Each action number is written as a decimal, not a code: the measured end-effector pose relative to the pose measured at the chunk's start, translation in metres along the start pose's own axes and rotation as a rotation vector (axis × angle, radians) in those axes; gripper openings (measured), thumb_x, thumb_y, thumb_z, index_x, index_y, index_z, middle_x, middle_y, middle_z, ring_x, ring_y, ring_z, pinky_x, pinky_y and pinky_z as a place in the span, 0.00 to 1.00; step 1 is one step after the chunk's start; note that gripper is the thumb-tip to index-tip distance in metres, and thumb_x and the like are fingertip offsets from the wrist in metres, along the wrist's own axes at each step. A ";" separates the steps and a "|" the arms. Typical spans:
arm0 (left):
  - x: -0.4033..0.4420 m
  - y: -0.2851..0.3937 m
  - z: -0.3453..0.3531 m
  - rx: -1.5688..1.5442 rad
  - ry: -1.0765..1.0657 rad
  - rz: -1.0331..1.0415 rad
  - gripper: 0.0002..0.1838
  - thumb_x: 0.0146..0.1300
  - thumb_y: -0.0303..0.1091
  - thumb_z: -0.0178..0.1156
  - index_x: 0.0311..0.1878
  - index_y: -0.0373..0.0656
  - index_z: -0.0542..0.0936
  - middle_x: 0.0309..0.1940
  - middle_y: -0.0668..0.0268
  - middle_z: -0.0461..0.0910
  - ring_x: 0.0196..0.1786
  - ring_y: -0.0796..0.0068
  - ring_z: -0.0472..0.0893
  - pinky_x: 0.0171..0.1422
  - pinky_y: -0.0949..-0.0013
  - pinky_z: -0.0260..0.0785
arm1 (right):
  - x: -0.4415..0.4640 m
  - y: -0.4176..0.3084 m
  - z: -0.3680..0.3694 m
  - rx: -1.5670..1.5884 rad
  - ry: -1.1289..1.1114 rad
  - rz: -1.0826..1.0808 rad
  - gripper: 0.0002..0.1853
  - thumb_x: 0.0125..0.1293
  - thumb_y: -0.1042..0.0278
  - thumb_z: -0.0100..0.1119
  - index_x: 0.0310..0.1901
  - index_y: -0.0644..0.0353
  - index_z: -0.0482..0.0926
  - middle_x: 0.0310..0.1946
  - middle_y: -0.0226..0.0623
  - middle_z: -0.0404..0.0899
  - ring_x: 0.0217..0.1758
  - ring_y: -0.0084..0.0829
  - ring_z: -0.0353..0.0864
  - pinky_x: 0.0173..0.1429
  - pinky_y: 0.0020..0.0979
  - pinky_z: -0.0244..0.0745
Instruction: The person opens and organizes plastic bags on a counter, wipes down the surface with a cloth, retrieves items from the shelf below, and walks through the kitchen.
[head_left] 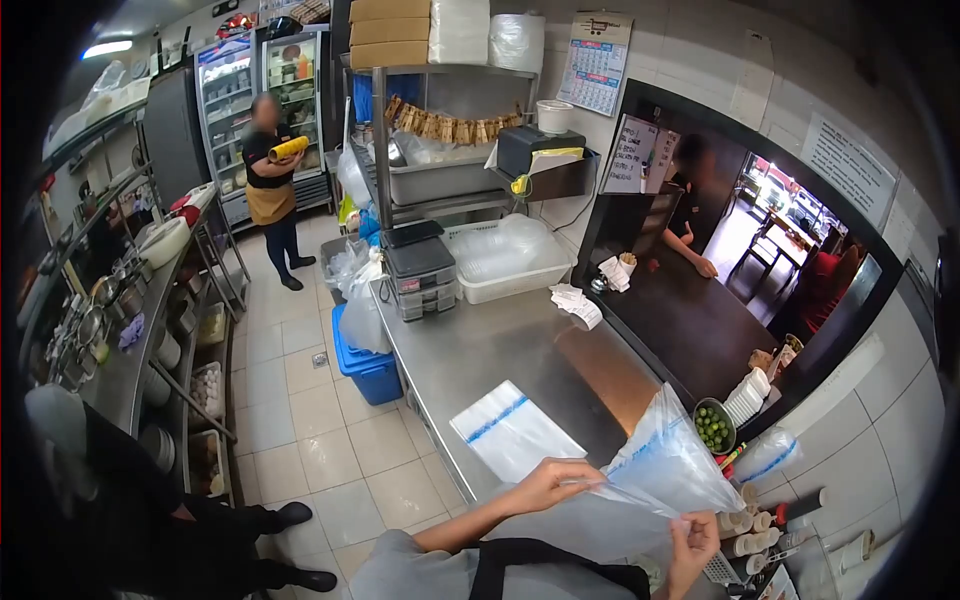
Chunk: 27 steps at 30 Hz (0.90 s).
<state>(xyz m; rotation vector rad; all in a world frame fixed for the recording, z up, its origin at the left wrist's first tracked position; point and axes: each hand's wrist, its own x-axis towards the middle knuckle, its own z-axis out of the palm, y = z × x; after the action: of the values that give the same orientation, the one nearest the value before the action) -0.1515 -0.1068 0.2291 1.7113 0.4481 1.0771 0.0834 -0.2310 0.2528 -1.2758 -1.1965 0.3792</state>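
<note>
Between my two hands a clear plastic bag [625,515] is stretched over the near end of the steel counter. My left hand [550,484] pinches one edge of it, fingers closed. At the other edge, my right hand [693,540] also grips the film between thumb and fingers. Beyond my hands, a puffed-up clear bag with a blue stripe [675,455] stands at the counter's right side; whether it is part of the same bag I cannot tell. A flat stack of plastic bags with a blue stripe [518,432] lies on the counter just past my left hand.
The steel counter [480,350] carries a white tub [515,285] of plastic containers and a black drawer box [420,270]. Limes fill a bowl [712,425] by the serving hatch; sauce bottles [755,535] stand at right. One person [270,170] holds a yellow roll; others stand left and beyond the hatch.
</note>
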 end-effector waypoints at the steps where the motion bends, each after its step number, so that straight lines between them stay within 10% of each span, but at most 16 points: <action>1: 0.001 0.000 0.001 0.021 0.000 0.042 0.06 0.58 0.27 0.59 0.38 0.37 0.79 0.33 0.65 0.79 0.37 0.76 0.77 0.44 0.72 0.68 | 0.000 0.001 -0.004 0.055 0.065 0.035 0.11 0.50 0.81 0.62 0.35 0.64 0.72 0.28 0.27 0.68 0.30 0.17 0.66 0.35 0.17 0.60; 22: 0.001 -0.015 0.001 -0.332 -0.049 -0.257 0.10 0.58 0.28 0.60 0.44 0.38 0.78 0.32 0.69 0.78 0.37 0.82 0.76 0.42 0.77 0.68 | -0.006 -0.015 -0.019 -0.362 -0.183 -0.101 0.05 0.60 0.76 0.56 0.36 0.68 0.76 0.33 0.37 0.76 0.38 0.28 0.74 0.44 0.26 0.69; 27: 0.003 0.002 0.002 -0.179 -0.077 0.031 0.08 0.57 0.27 0.62 0.40 0.37 0.78 0.36 0.67 0.78 0.40 0.79 0.74 0.45 0.74 0.66 | -0.008 -0.019 -0.013 -0.193 -0.011 0.223 0.05 0.60 0.73 0.57 0.36 0.65 0.76 0.29 0.32 0.75 0.31 0.25 0.72 0.37 0.24 0.68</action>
<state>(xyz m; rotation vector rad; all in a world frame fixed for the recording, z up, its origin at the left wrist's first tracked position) -0.1483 -0.1068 0.2319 1.5991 0.2684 1.0382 0.0837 -0.2498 0.2675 -1.5838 -1.1232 0.4411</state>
